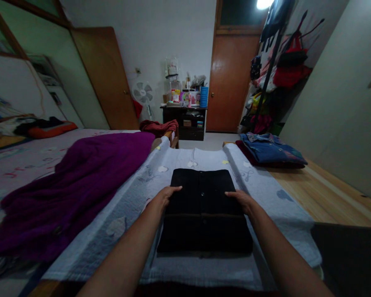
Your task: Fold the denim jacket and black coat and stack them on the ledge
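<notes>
A folded black button-up shirt (202, 231) lies squared up on a pale patterned sheet (204, 274) in front of me, small buttons running down its middle. My left hand (169, 194) grips its left edge, thumb on top and the other fingers tucked out of sight beneath. On the opposite edge my right hand (241, 199) holds it the same way, its thumb pointing inward across the cloth. Whether the shirt is lifted off the sheet I cannot tell.
A purple garment (89, 177) spreads over the bed at left. Folded blue denim clothing (268, 149) sits on a wooden surface (299, 185) at right. Farther back stand a white fan (143, 93), a dark cabinet (183, 123) and a closed brown door (230, 82).
</notes>
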`<state>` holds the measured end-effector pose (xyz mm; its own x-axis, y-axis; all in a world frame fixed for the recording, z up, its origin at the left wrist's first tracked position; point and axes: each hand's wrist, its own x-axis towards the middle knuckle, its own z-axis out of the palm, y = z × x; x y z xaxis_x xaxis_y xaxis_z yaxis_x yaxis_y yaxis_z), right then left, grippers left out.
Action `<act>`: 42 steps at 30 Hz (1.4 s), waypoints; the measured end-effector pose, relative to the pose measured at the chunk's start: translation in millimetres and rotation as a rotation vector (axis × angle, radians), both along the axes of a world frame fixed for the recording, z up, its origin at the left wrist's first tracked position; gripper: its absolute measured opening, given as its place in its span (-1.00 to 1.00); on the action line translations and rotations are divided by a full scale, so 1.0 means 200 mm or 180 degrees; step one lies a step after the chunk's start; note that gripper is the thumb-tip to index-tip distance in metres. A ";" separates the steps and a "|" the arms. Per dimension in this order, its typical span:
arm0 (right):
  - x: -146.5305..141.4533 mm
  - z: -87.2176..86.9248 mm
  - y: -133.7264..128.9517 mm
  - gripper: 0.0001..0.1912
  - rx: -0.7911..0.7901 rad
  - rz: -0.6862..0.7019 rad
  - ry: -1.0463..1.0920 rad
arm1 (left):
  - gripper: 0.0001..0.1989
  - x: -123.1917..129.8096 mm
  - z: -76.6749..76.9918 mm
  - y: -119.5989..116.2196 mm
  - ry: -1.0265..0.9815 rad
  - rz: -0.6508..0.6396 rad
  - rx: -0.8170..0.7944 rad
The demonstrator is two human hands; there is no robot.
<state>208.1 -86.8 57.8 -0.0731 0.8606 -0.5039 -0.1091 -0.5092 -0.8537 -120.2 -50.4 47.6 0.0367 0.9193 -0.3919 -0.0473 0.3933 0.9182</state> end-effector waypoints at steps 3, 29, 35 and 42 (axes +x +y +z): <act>0.00 0.05 -0.03 -0.79 0.0128 -0.0017 0.0040 | -0.73 -0.01 0.05 -0.01 -0.0365 -0.0257 -0.0310; 0.01 0.55 0.57 -0.46 0.2190 -0.0664 0.0261 | -0.47 0.13 0.76 0.43 0.0047 0.0472 0.2634; -0.03 0.32 0.39 -0.46 0.2137 -0.0920 -0.0115 | -0.69 0.10 0.47 0.24 0.0246 0.0344 0.2477; -0.06 0.13 0.01 -0.49 0.1811 -0.0942 0.0022 | -0.58 0.08 0.24 -0.14 -0.0199 0.0674 0.1547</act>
<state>195.9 -85.5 84.2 0.2069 0.9776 0.0374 -0.1820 0.0760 -0.9804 -104.1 -78.8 96.0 -0.1599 0.9841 0.0779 -0.1399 -0.1007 0.9850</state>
